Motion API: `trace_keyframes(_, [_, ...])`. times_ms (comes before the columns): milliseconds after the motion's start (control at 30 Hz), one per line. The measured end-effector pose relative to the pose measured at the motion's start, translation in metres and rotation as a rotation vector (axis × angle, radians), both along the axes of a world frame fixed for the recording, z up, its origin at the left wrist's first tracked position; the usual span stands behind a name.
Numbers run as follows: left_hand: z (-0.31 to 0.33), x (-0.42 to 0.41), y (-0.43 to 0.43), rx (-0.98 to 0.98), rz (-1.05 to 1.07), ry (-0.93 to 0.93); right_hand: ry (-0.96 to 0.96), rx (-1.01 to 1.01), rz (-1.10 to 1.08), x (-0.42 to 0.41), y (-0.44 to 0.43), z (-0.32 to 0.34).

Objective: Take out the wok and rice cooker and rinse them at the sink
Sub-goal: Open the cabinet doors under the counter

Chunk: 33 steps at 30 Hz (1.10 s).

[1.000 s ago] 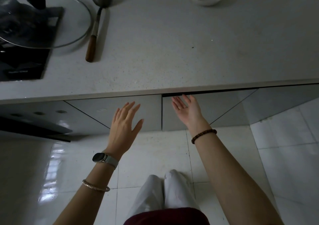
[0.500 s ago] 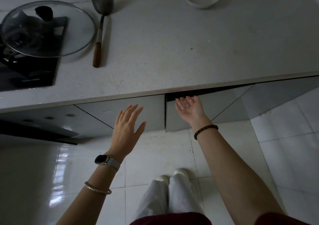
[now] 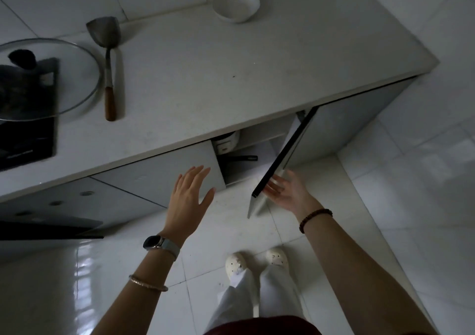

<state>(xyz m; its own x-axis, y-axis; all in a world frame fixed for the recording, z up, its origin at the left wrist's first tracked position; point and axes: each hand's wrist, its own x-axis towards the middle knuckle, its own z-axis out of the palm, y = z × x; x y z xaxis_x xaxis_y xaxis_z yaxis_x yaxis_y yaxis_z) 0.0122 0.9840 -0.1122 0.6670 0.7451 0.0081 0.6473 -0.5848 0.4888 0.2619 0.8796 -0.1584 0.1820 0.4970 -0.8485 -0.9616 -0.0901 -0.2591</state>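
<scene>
- Rice cooker (image 3: 227,141): white, inside the open cabinet under the counter (image 3: 205,77), at the left of the opening, its top hidden by the counter edge.
- Wok (image 3: 239,158): dark, just below the cooker, with mostly its black handle showing.
- Cabinet door (image 3: 284,153): swung outward.
- Right hand (image 3: 288,190): palm up, fingers loosely straight, touching the door's outer edge.
- Left hand (image 3: 190,193): fingers spread before the closed neighbouring door (image 3: 159,175); whether they touch it cannot be told.
- On the counter: spatula (image 3: 108,62), bowl (image 3: 236,5).

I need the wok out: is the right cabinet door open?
Open: the door stands outward, showing the rice cooker and a black handle inside.
</scene>
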Motion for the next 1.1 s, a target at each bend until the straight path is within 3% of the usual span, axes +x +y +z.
trace_keyframes(367, [0.001, 0.072, -0.051, -0.027, -0.125, 0.032, 0.005, -0.065, 0.127, 0.073, -0.103, 0.013])
trace_keyframes(567, [0.005, 0.117, -0.099, -0.055, -0.116, 0.028, -0.090, -0.110, 0.253, 0.127, -0.144, 0.017])
trace_keyframes(833, [-0.008, 0.170, -0.137, -0.122, -0.108, 0.068, -0.255, -0.199, 0.208, 0.186, -0.178, 0.015])
trace_keyframes(1100, [-0.012, 0.206, -0.149, -0.140, -0.120, 0.078, -0.346, -0.285, 0.306, 0.224, -0.181, 0.028])
